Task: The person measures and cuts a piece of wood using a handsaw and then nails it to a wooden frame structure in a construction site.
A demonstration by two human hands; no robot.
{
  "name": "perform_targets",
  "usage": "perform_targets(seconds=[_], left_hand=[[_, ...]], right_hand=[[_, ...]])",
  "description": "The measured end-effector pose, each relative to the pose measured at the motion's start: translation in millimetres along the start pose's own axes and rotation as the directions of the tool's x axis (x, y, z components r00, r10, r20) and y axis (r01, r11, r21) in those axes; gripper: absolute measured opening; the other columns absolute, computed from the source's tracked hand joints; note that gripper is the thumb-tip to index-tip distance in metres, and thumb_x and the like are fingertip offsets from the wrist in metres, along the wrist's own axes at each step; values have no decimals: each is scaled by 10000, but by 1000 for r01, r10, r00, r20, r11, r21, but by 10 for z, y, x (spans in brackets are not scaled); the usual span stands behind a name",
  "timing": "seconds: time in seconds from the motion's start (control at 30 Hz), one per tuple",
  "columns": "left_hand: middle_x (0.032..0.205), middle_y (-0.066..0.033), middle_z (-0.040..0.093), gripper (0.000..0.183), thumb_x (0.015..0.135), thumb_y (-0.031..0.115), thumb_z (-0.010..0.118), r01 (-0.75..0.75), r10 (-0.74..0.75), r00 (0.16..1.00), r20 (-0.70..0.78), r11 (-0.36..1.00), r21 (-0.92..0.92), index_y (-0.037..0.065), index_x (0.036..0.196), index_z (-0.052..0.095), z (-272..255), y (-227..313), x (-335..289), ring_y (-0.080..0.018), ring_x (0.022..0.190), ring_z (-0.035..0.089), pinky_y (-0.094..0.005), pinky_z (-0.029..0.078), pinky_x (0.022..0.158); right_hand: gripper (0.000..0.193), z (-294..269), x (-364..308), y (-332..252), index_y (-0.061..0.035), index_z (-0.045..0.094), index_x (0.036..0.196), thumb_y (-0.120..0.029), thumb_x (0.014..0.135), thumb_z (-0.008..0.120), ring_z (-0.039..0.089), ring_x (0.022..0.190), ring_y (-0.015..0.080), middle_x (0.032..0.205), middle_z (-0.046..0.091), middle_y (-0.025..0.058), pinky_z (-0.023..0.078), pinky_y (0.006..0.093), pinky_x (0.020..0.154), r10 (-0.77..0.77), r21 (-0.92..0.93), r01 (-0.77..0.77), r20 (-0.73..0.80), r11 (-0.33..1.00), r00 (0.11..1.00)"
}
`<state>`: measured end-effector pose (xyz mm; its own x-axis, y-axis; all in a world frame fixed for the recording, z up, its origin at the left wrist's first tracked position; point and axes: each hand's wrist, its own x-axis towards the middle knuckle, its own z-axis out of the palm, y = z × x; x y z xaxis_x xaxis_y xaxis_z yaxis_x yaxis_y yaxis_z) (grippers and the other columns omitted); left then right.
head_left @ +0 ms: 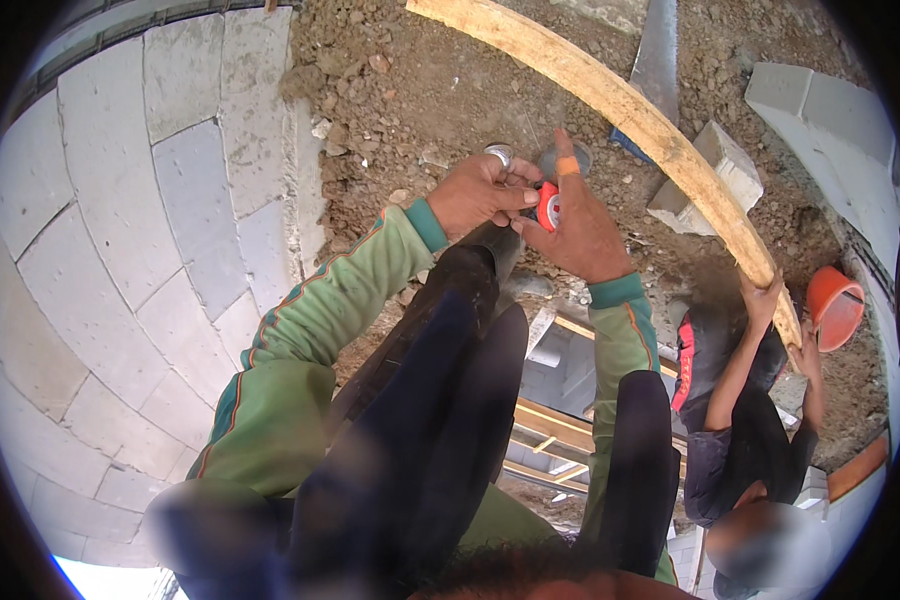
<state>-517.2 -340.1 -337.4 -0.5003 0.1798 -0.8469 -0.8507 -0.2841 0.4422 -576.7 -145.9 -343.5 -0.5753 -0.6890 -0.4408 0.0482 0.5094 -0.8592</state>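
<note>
My right hand (pixel 582 225) grips a small red case with a pale round disc (pixel 549 207), perhaps a tape or line reel; I cannot tell which. An orange band wraps one of its fingers, which points away from me. Close on the left, my left hand (pixel 475 195) has its thumb and fingers pinched together at the case's edge. What lies in that pinch is too small to make out. A shiny silver round piece (pixel 498 154) shows at the left fingers. Behind the right hand is a grey round object (pixel 567 158), partly hidden. My dark-trousered knee (pixel 460 280) is just below the hands.
Pale blocks form a wall (pixel 160 200) on my left. A long wooden board (pixel 610 95) crosses the right side, held by another person's hands (pixel 763 298). Beneath it lie a handsaw (pixel 658 60) and a white block (pixel 722 165). An orange-red bucket (pixel 834 305) stands far right.
</note>
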Motion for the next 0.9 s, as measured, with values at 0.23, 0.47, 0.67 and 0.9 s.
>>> perform_targets(seconds=[0.23,0.47,0.67,0.9], left_hand=[[906,-4,643,296,906,187,782,-20,8,995,98,993,118,50,1111,618,-138,67,143,-81,785,614,-236,523,627],[950,-27,678,170,943,186,744,-395,429,856,-287,903,170,90,1030,634,-1591,837,478,-151,844,685,-297,614,703],[788,-114,681,387,943,402,693,-251,448,715,-537,881,400,56,1112,653,-2456,1295,1512,-264,675,652,-421,535,512],[992,-72,686,267,938,188,752,-440,480,665,-572,871,220,37,1113,619,-2495,1015,2150,-203,802,681,-330,639,702]], right_hand=[[1144,-157,10,-84,-117,117,1631,-264,755,838,667,1032,423,1198,641,247,542,457,878,-44,64,46,-25,997,999],[676,-750,-397,453,-158,502,1457,-242,838,759,654,1065,369,1209,638,176,541,463,862,51,-312,-136,-266,940,963],[516,-1568,-1122,1046,-152,586,1380,-226,887,717,619,1096,335,1099,644,118,424,516,1050,25,-573,-311,-451,758,892],[429,-1595,-1103,1413,-145,659,1299,-237,887,737,610,1073,325,1152,623,119,477,468,974,-17,-629,-334,-483,702,875]])
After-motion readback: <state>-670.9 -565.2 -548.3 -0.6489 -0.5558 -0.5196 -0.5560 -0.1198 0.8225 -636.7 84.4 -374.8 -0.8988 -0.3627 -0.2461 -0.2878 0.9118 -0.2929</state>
